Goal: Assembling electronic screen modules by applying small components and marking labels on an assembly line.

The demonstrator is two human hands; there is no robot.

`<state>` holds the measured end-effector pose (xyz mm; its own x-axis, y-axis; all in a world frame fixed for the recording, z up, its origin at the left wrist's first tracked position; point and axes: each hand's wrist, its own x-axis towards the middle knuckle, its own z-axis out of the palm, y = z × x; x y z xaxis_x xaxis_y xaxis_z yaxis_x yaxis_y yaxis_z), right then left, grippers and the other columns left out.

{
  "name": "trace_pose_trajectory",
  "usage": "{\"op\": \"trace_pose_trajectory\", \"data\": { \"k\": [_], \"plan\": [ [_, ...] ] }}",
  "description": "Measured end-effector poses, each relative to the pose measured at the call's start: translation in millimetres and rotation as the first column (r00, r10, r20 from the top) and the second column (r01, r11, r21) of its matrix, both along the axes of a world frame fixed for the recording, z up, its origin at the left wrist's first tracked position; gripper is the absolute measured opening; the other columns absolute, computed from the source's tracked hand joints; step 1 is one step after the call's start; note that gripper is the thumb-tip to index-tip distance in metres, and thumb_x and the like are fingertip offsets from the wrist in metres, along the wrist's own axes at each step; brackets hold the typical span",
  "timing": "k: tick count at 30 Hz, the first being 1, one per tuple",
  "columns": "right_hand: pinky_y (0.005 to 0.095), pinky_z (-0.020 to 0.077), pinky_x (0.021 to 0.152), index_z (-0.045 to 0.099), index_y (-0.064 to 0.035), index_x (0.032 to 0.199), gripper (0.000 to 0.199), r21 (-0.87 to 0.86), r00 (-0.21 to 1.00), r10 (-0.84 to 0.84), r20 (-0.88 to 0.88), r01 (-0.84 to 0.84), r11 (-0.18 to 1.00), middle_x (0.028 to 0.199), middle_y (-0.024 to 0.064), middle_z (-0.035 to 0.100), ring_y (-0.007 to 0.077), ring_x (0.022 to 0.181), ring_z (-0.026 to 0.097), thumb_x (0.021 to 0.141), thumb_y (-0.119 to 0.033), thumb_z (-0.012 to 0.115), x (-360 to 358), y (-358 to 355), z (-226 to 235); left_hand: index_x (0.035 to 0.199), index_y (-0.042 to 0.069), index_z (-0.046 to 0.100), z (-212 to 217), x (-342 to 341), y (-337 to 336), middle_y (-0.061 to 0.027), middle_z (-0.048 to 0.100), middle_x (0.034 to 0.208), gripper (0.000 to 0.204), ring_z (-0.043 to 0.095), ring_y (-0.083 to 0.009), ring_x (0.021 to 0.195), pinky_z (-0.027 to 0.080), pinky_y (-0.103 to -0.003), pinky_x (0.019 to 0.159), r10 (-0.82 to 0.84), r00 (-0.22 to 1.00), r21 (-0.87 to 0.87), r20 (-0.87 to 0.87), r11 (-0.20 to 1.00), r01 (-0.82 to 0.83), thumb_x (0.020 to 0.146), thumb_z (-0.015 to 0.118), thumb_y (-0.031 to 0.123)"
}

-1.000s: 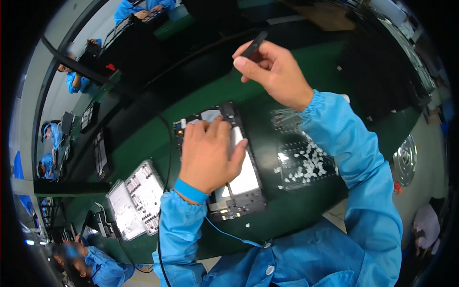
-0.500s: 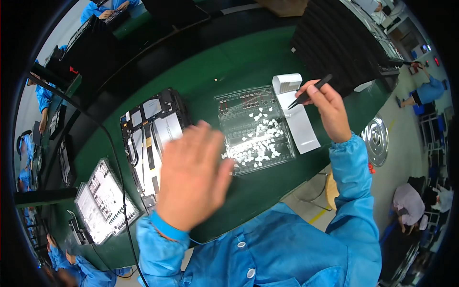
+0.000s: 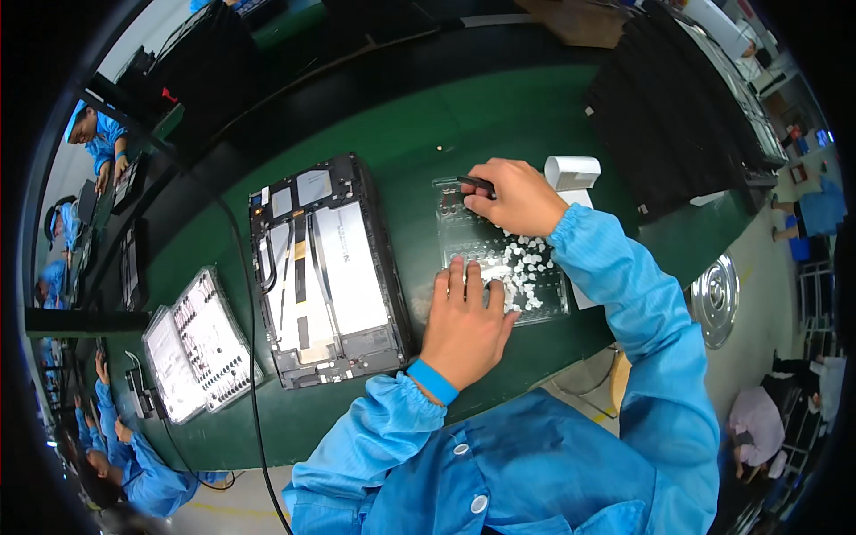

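A clear plastic tray (image 3: 473,234) lies in front of me, with many small white pieces (image 3: 530,272) scattered over its right part. My right hand (image 3: 515,194) is closed around black tweezers (image 3: 477,185) above the tray's far left part; their tips are hard to make out. My left hand (image 3: 465,325) lies with its fingers stretched out on the tray's near left part, holding nothing that I can see. Left of the tray rests an opened device (image 3: 325,276) with flat cables and silvery panels, in a stack of dark frames.
A curled white paper strip (image 3: 572,172) lies right of the tray, partly behind my right arm. Another clear tray (image 3: 209,343) with small dark parts sits at the left. A black cable (image 3: 251,357) crosses there. Tall black stacks (image 3: 664,125) stand far right.
My right hand has moved left with the tweezers, from the paper strip to the tray's far left part. My left hand has come right, off the device and onto the tray.
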<state>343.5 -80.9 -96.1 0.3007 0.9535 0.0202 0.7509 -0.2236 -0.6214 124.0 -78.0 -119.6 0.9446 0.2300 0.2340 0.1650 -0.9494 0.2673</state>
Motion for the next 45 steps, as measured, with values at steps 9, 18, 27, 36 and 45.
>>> {"op": "trace_pose_trajectory", "data": {
  "k": [9,18,27,36,45],
  "plan": [
    [0.0472,0.0546,0.086,0.074,0.0002,0.092,0.032,-0.324,0.988,-0.143,0.065,0.157,0.933,0.091,0.0267,0.072,0.0423,0.093,0.07,0.084,-0.03,0.071,-9.5,40.9,-2.4,0.116,-0.004,0.066,-6.4,-1.6,0.3,-0.0327,0.06,0.127,0.048,0.05,-0.0505,0.127,0.034,-0.056,0.109,0.004,1.0,-0.008,0.03,1.0,-0.004,0.095,0.064,0.038],
    [0.0424,0.0548,0.082,0.072,0.0041,0.093,0.039,-0.295,0.983,-0.156,-0.096,0.121,0.948,0.086,0.023,0.071,0.0359,0.085,0.071,0.086,-0.035,0.071,2.0,23.1,6.3,0.118,-0.005,0.066,-13.1,-2.3,-0.5,-0.0329,0.06,0.127,0.05,0.05,-0.0505,0.127,0.032,-0.056,0.11,0.01,1.0,0.016,0.022,1.0,-0.01,0.096,0.061,0.04],
    [0.0451,0.0533,0.093,0.073,0.0041,0.099,0.041,-0.402,0.984,-0.173,0.045,0.176,0.899,0.101,0.0284,0.071,0.0421,0.1,0.069,0.084,-0.034,0.071,-12.9,42.8,1.7,0.115,-0.005,0.067,-17.6,-1.7,-1.6,-0.0338,0.061,0.126,0.05,0.051,-0.0513,0.126,0.033,-0.056,0.109,0.022,0.998,0.024,0.06,0.999,-0.023,0.095,0.061,0.04],
    [0.0426,0.0533,0.08,0.068,0.0077,0.096,0.041,-0.287,0.975,-0.203,-0.095,0.168,0.943,0.089,0.0246,0.071,0.0353,0.086,0.07,0.089,-0.032,0.065,-8.9,21.5,8.3,0.114,-0.006,0.067,-17.9,-2.4,-2.1,-0.0332,0.061,0.126,0.051,0.051,-0.0509,0.126,0.033,-0.056,0.109,0.03,0.998,0.033,0.064,0.999,-0.032,0.096,0.06,0.041],
    [0.0303,0.0417,0.064,0.066,0.0064,0.097,0.037,-0.054,0.902,-0.143,-0.407,0.132,0.99,0.078,0.004,0.06,0.0098,0.075,0.051,0.096,-0.031,0.065,-28.6,-34.9,24.2,0.12,-0.005,0.063,-2.9,0.5,3.4,-0.0251,0.067,0.116,0.037,0.068,-0.034,0.105,0.051,-0.043,0.087,0.216,0.911,-0.421,0.352,0.906,-0.052,0.099,0.061,0.026]
  ]
}}
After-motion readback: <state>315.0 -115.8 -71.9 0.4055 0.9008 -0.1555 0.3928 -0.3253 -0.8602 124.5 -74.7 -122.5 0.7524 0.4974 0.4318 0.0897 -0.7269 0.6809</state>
